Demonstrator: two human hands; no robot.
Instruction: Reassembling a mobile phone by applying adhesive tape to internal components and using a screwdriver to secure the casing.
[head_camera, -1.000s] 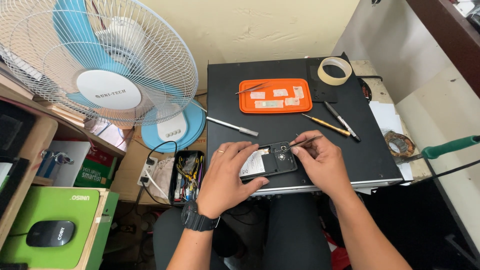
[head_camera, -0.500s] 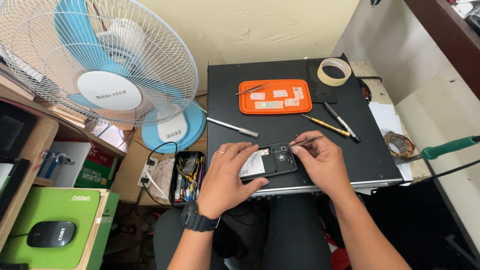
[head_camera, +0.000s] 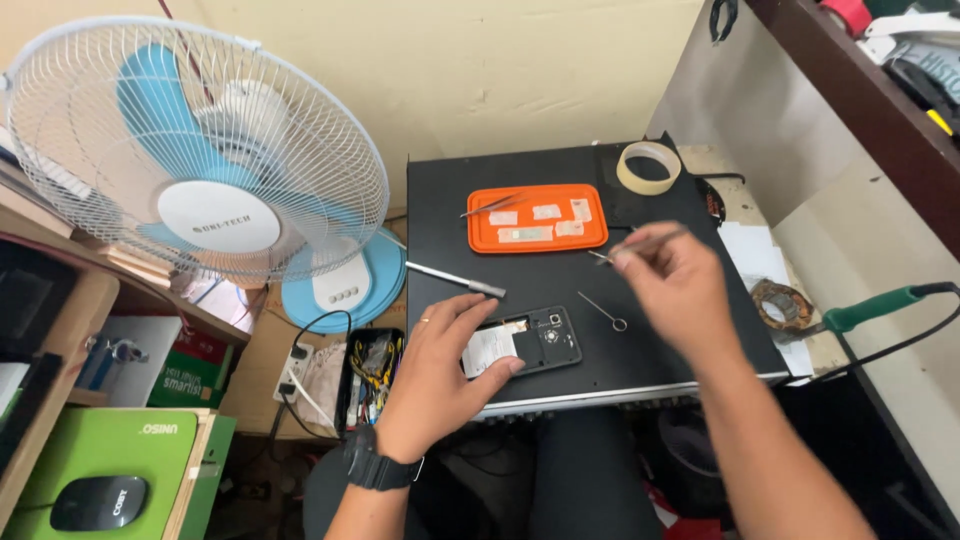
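Note:
An opened black phone (head_camera: 522, 345) with its back off lies near the front edge of a black work surface (head_camera: 450, 200). My left hand (head_camera: 440, 380) rests on the phone's left end, thumb and fingers pinning it down. My right hand (head_camera: 672, 290) is raised above the surface to the right of the phone, pinching a thin metal tool (head_camera: 635, 245) whose tip points left; it is blurred. A small pin with a ring end (head_camera: 603, 312) lies between the phone and my right hand.
An orange tray (head_camera: 480, 235) with small parts and tweezers sits behind the phone, a tape roll (head_camera: 648, 167) at back right, a metal-handled tool (head_camera: 455, 280) to the left. A green-handled soldering iron (head_camera: 870, 310) lies right. A fan (head_camera: 200, 160) stands left, a mouse (head_camera: 100, 500) below.
My right hand has lifted off the phone and moved up and to the right with a thin tool. My left hand still holds the phone.

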